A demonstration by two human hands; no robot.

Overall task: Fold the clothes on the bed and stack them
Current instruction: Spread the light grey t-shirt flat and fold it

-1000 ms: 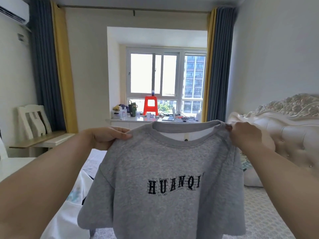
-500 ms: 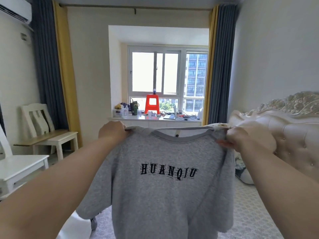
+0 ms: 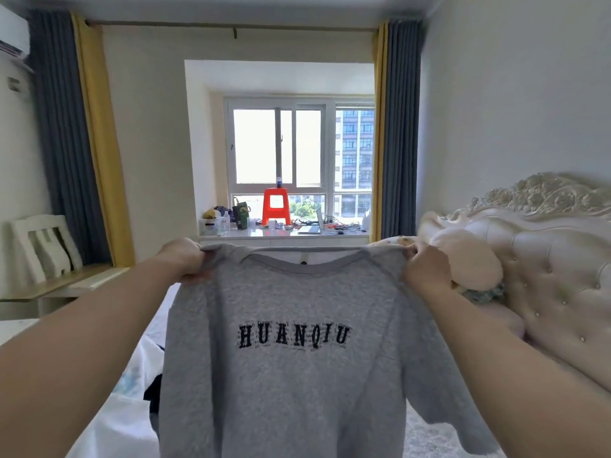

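Note:
A grey T-shirt (image 3: 291,375) with black "HUANQIU" lettering hangs spread out in front of me, above the bed. My left hand (image 3: 183,259) grips its left shoulder and my right hand (image 3: 426,269) grips its right shoulder, so the collar is stretched level between them. The shirt's front faces me and its hem drops out of view at the bottom. White clothing (image 3: 115,418) and a dark piece (image 3: 152,391) lie on the bed at lower left, partly hidden by the shirt.
A padded cream headboard (image 3: 535,269) fills the right side. The bed's patterned cover (image 3: 426,438) shows at lower right. A white chair (image 3: 43,249) and small table stand at left. An orange stool (image 3: 276,206) and clutter sit on the window ledge beyond.
The shirt has been pulled wider and more level between my hands, and it now hangs a little lower in view. My view has tilted up slightly.

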